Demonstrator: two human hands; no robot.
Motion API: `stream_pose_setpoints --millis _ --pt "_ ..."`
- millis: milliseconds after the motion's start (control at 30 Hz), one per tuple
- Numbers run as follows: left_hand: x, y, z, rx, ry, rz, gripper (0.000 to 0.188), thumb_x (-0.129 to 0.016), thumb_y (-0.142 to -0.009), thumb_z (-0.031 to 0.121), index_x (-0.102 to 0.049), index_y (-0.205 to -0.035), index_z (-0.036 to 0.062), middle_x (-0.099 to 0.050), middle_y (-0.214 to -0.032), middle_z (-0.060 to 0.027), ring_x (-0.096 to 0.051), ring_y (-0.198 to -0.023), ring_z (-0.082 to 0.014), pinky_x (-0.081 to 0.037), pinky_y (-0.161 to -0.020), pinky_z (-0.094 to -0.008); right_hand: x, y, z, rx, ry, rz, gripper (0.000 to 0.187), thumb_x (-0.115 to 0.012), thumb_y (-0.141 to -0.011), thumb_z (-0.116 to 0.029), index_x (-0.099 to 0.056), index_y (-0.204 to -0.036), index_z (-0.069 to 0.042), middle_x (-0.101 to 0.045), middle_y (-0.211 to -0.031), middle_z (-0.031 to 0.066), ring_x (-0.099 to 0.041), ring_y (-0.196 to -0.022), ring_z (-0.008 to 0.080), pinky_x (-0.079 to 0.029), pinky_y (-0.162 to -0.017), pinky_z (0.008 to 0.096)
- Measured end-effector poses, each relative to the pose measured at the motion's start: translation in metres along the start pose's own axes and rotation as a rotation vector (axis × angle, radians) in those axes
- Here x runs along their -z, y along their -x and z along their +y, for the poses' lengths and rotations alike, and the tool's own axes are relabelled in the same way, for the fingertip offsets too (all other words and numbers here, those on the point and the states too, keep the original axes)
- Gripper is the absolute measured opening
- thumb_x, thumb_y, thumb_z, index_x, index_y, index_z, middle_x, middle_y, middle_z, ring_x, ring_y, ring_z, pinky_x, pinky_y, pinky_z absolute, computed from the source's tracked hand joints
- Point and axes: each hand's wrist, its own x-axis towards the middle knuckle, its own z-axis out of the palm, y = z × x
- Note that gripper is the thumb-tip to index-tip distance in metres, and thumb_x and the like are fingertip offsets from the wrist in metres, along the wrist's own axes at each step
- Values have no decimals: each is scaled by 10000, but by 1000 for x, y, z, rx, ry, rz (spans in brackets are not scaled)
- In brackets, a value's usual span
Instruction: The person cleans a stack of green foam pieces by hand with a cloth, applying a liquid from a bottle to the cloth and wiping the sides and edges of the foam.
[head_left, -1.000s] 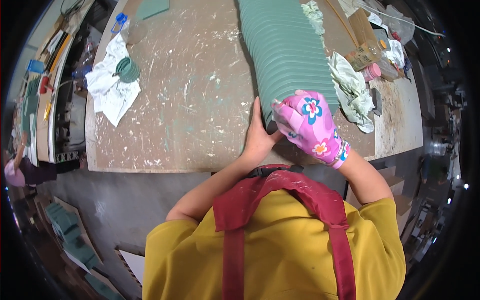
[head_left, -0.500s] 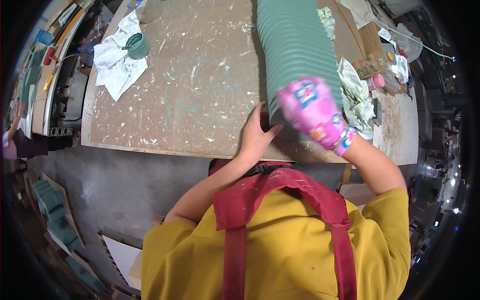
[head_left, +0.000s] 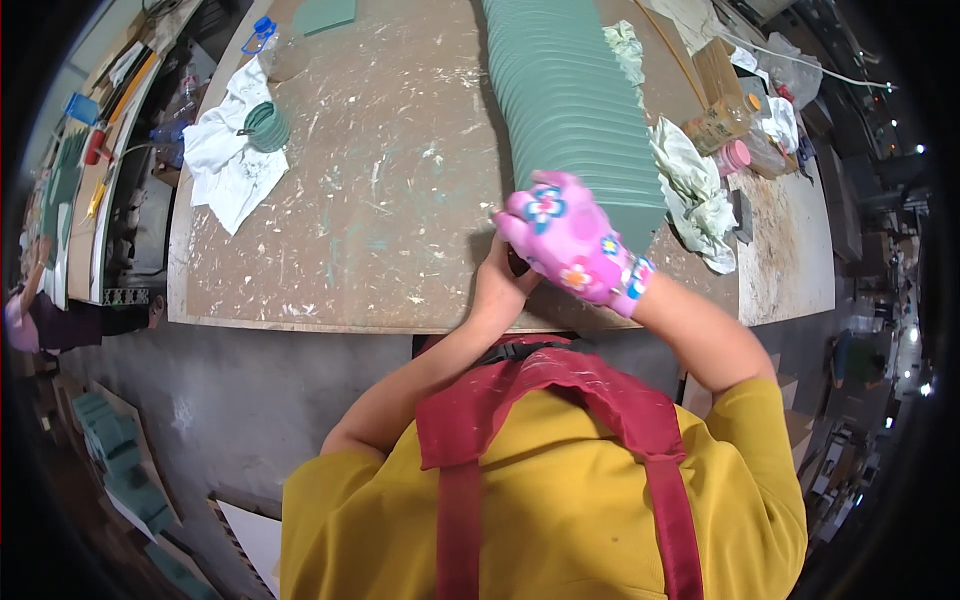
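Observation:
A long row of overlapping green sheets (head_left: 575, 120), fanned out like shingles, runs away from me over the worktable. My right hand (head_left: 570, 240), in a pink flowered glove, is at the near left corner of the row with its fingers curled in. What the glove grips, if anything, is hidden. Directly beneath and beside it is my bare left hand (head_left: 500, 290), its fingers mostly covered by the glove. A small dark patch shows between the two hands; I cannot make out what it is.
On the paint-specked table (head_left: 350, 200) a green-smeared cup (head_left: 266, 127) sits on a white cloth (head_left: 235, 165) at left. Right of the sheets lie a crumpled pale cloth (head_left: 695, 190), a plastic bottle (head_left: 720, 125) and a pink-lidded jar (head_left: 733, 157). Another person (head_left: 60, 315) is at far left.
My gloved right hand has moved left and toward me, off the top of the sheets and over my left hand. The whole view has shifted slightly.

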Motion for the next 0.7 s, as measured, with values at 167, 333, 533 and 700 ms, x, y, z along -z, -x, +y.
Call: stream_pose_setpoints --millis 167,333,533,700 --pt "-1 -1 -10 64 75 -67 612 -734 -782 116 -418 -1299 27 -631 -1074 -134 -631 -939 -211 -492 -831 -322 9 -22 3 104 211 -242 256 -610 -716 -148 -605 -962 -80 -579 -841 77 -612 -857 299 -437 -914 427" --pt "-2 -4 -17 113 143 -66 714 -716 -802 80 -312 -1385 -9 -562 -1136 -134 -578 -935 -178 -494 -799 -301 33 33 40 -265 129 265 339 -657 -717 -177 -607 -1045 -106 -612 -905 82 -614 -845 296 -457 -780 411" --pt "-3 -3 -17 160 73 -105 770 -682 -828 39 -203 -1425 -46 -524 -1188 -147 -561 -977 -179 -498 -811 -290 30 113 67 -745 127 484 288 -647 -822 -202 -628 -1056 -34 -620 -916 159 -610 -802 340 -483 -724 409" --pt "-1 -4 -7 202 183 -132 776 -666 -841 38 -172 -1434 -46 -521 -1173 -132 -559 -975 -157 -509 -755 -262 32 74 27 -446 191 379 256 -626 -845 -231 -624 -1026 -50 -611 -874 146 -599 -795 336 -463 -739 429"
